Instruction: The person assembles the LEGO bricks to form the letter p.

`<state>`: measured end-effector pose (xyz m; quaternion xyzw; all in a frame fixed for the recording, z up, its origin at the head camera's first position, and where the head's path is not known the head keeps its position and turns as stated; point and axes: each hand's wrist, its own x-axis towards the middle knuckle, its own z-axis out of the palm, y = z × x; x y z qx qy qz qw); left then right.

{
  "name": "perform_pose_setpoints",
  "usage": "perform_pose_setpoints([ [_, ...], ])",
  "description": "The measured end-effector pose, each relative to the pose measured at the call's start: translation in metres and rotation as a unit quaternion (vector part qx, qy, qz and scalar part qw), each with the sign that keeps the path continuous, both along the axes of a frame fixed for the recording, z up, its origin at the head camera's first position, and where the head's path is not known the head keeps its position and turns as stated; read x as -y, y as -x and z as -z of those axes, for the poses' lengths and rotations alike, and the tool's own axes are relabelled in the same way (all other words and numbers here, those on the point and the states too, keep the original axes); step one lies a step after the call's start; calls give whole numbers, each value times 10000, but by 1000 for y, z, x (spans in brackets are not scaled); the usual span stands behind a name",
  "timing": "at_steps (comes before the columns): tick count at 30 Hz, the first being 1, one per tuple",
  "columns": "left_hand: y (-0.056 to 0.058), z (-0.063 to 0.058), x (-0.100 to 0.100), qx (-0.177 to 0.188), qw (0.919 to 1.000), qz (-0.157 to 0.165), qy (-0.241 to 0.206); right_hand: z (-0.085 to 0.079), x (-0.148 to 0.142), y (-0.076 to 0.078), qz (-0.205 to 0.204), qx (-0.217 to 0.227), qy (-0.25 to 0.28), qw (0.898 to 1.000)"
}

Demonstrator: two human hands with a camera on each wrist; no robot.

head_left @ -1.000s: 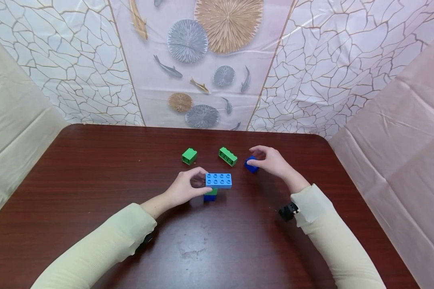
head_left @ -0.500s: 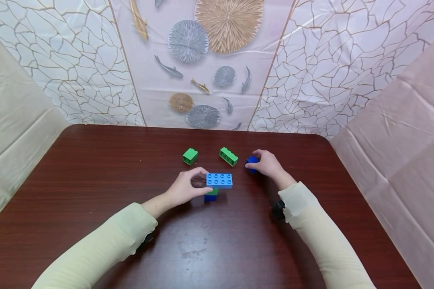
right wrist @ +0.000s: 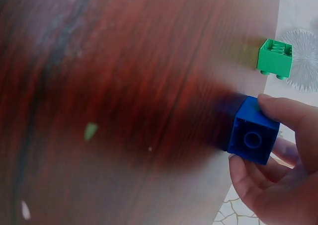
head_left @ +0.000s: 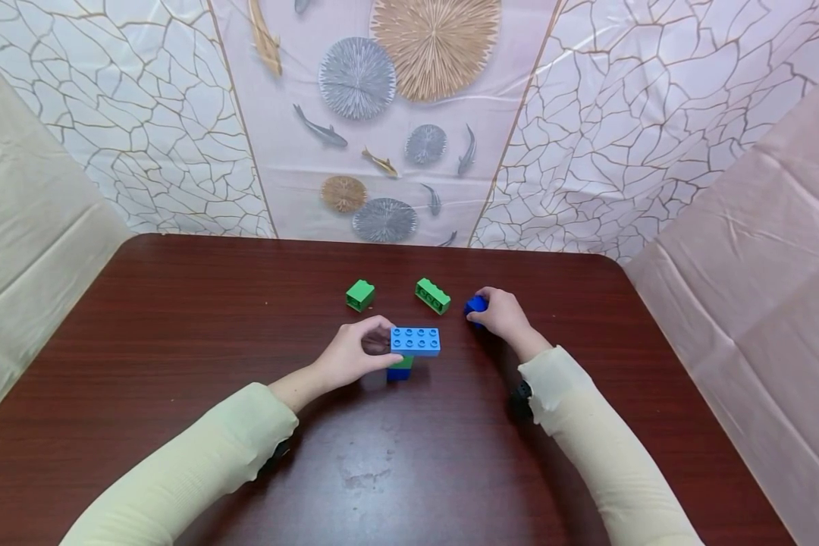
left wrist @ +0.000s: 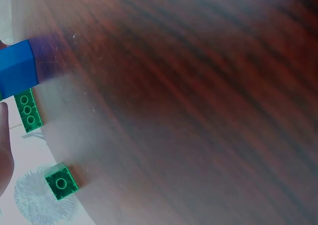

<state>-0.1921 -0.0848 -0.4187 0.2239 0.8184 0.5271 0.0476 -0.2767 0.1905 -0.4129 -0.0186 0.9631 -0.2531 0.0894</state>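
My left hand [head_left: 348, 350] grips a small stack of toy building bricks at its left end, thumb in front and fingers behind. On top lies a light blue brick [head_left: 415, 347] with two rows of studs, over a green brick [head_left: 406, 362] and a dark blue brick [head_left: 399, 374]. The stack's dark blue brick [left wrist: 19, 68] shows at the left edge of the left wrist view. Further right, my right hand [head_left: 508, 317] pinches another dark blue brick [head_left: 476, 304] between thumb and fingers. That brick's hollow underside faces the camera in the right wrist view.
Behind the stack, a short green brick [head_left: 359, 295] and a longer green brick [head_left: 433, 296] lie on their sides on the dark wooden table [head_left: 198, 326]. A patterned cloth [head_left: 409, 197] hangs at the table's back edge.
My right hand has come down and in around the dark blue brick, its fingers closing on it. My left hand keeps its grip on the stack in the same place.
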Motion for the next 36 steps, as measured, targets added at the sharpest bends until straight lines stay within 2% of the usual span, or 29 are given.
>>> perform_pose_setpoints([
  [12, 0, 0, 0, -98, 9999, 25, 48, -16, -5, -3, 31, -280, 447, 9986],
  [23, 1, 0, 1, -251, 9993, 114, 262, -44, -4, -14, 125, -404, 1100, 9930],
  [28, 2, 1, 1, -525, 9976, 173, 423, -53, 1, -20, 33, -446, 1375, 9895],
  [36, 3, 2, 1, -529, 9975, 182, 421, -66, 13, -31, -229, -474, 1827, 9818],
])
